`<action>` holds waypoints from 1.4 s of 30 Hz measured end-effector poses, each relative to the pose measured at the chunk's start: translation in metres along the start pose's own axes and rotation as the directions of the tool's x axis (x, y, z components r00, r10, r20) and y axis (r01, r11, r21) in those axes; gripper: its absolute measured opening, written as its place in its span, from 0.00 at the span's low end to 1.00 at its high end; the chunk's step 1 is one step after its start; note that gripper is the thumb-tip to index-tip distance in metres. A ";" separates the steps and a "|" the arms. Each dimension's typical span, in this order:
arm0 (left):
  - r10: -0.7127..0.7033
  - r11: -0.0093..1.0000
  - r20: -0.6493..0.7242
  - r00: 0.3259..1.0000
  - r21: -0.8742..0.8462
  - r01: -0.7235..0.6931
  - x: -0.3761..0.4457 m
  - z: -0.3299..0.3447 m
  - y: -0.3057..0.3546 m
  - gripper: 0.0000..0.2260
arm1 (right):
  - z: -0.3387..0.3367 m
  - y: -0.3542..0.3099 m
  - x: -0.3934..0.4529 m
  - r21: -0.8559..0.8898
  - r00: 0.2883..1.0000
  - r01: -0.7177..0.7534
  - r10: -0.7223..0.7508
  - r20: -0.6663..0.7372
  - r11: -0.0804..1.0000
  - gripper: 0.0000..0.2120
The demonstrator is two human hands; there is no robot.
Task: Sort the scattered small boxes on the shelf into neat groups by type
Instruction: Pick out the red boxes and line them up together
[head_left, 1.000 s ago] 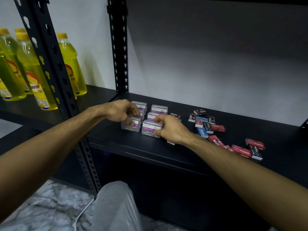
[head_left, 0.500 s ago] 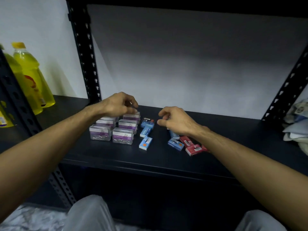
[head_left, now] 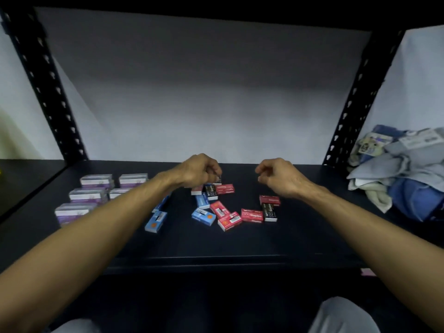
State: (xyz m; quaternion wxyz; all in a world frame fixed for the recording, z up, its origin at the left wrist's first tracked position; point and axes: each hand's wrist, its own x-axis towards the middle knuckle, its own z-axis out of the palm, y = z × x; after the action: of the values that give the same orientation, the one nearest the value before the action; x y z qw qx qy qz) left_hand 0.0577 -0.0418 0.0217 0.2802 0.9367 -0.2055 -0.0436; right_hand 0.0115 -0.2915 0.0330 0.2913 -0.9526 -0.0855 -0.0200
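Both hands are held over the middle of the black shelf [head_left: 216, 246], towards its back edge. The left hand [head_left: 195, 170] has its fingers curled downward over the far end of the scattered small boxes; something small and dark shows at its fingertips [head_left: 217, 175], but whether they pinch it cannot be told. The right hand [head_left: 280, 175] hovers apart from it, fingers loosely curled and holding nothing. Near the shelf's left end the clear paper-clip boxes [head_left: 93, 195] with purple labels stand grouped in neat rows, partly hidden by the left forearm. In the middle the little boxes lie jumbled: red staple boxes [head_left: 251, 215] at mixed angles, blue boxes [head_left: 203, 217] among them, and a black box [head_left: 270, 211] touching a red one. Another black box [head_left: 211, 190] sits just below the left hand, beside a red box [head_left: 225, 189]. One blue box [head_left: 156, 221] lies alone nearer the front edge, just beside the left forearm. At the shelf's right end, beyond the upright post [head_left: 353, 102], is a heap of folded cloths [head_left: 406, 174].
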 end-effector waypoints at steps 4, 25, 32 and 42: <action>-0.011 0.998 0.062 0.998 0.060 0.007 0.022 0.025 0.007 0.13 | -0.006 0.033 -0.002 -0.084 0.997 -0.045 0.050 0.054 0.995 0.15; 0.058 0.984 0.114 0.992 0.159 -0.076 0.053 0.054 0.019 0.16 | 0.006 0.075 0.015 -0.093 0.971 -0.056 0.076 0.228 0.994 0.09; 0.065 0.993 0.142 0.988 0.091 -0.078 0.051 0.057 0.019 0.18 | 0.014 0.078 0.012 -0.009 0.992 -0.036 0.036 0.121 0.999 0.12; -0.032 0.996 0.246 0.969 0.084 0.012 0.043 0.033 0.004 0.23 | 0.015 0.079 0.013 -0.057 0.993 -0.001 0.008 0.122 0.998 0.09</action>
State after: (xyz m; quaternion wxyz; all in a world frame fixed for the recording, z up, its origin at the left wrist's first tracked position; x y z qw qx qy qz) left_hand 0.0892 -0.0794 -0.0029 0.2133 0.9368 -0.2301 -0.1548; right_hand 0.0378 -0.3455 -0.0223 0.2585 -0.9601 -0.1005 0.0365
